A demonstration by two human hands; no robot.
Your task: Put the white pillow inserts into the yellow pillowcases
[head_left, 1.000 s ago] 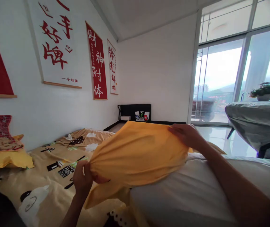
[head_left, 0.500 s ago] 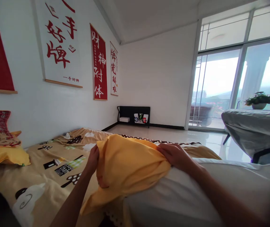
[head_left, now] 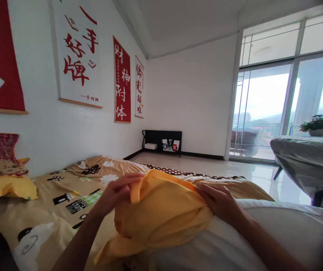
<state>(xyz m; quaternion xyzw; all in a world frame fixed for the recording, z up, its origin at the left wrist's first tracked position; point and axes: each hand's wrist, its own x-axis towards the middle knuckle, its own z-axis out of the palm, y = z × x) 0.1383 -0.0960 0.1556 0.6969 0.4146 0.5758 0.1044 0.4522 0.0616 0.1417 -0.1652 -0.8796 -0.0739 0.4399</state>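
A yellow pillowcase (head_left: 167,214) lies bunched in front of me, its mouth drawn over one end of a white pillow (head_left: 265,222). At the pillowcase's left edge, the fingers of my left hand (head_left: 114,195) are closed on a turned-over fold of the hem; some fingertips are hidden by the cloth. My right hand (head_left: 219,199) grips the opposite edge, with its thumb side toward the pillow. Beneath both hands spreads a tan patterned bedsheet (head_left: 48,203).
Red and yellow pillows (head_left: 5,165) rest at the left by the wall. A black shelf (head_left: 163,141) stands in the far corner. A covered table (head_left: 308,154) with a potted plant (head_left: 318,126) is at the right, near the glass door (head_left: 263,101).
My left hand has shifted up and rightward along the pillowcase, turning over its left edge. My right hand still holds the other side. The view has tilted up slightly and turned left.
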